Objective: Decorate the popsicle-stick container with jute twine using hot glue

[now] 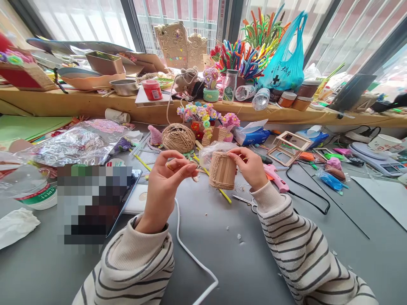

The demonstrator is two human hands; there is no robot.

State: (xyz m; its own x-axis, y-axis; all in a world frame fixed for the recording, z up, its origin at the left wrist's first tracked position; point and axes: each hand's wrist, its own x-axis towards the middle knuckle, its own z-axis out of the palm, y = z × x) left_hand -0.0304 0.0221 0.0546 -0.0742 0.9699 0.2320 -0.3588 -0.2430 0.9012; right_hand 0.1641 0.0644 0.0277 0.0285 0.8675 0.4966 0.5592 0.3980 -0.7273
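My right hand (249,166) grips the upper right rim of a small round holder of wooden craft sticks (224,170), lifted above the grey table. Brown twine is wound along its left side and round its top and base. Just left of the holder and apart from it, my left hand (168,180) is closed in a pinch. A small pale bit shows under its fingertips, too small to name. Behind the hands sits a ball of brown twine (178,138); a strand rises from it toward the ledge.
Small scissors (244,201) and a pink glue gun (276,178) with a black cord lie near my right hand. A propped phone (95,203) and a white cable (190,252) are at the left. Jars, pipe cleaners and a blue bag (288,59) crowd the ledge (143,111).
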